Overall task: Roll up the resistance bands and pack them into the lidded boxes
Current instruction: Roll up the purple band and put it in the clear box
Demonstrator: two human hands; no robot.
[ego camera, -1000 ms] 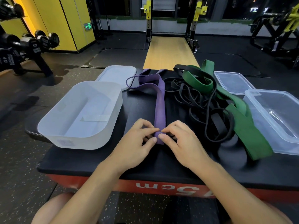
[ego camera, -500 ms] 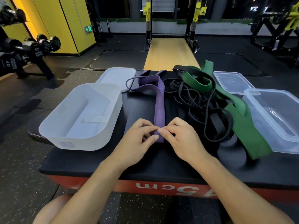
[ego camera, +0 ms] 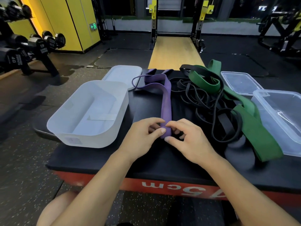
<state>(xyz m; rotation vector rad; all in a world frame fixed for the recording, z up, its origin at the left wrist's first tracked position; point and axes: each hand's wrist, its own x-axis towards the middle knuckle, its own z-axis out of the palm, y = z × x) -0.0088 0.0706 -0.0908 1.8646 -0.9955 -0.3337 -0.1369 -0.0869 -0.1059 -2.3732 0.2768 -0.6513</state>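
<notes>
My left hand [ego camera: 143, 136] and right hand [ego camera: 187, 139] both pinch the near end of the purple band [ego camera: 166, 103], frame centre on the table [ego camera: 154, 160]. My fingers hide any roll. The clear box [ego camera: 276, 92] is cut off at right. The table's red edge [ego camera: 130, 183] reads "5cm", upside down.

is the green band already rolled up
No, the green band lies loose and unrolled across the black platform, its near end flat beside the clear box.
</notes>
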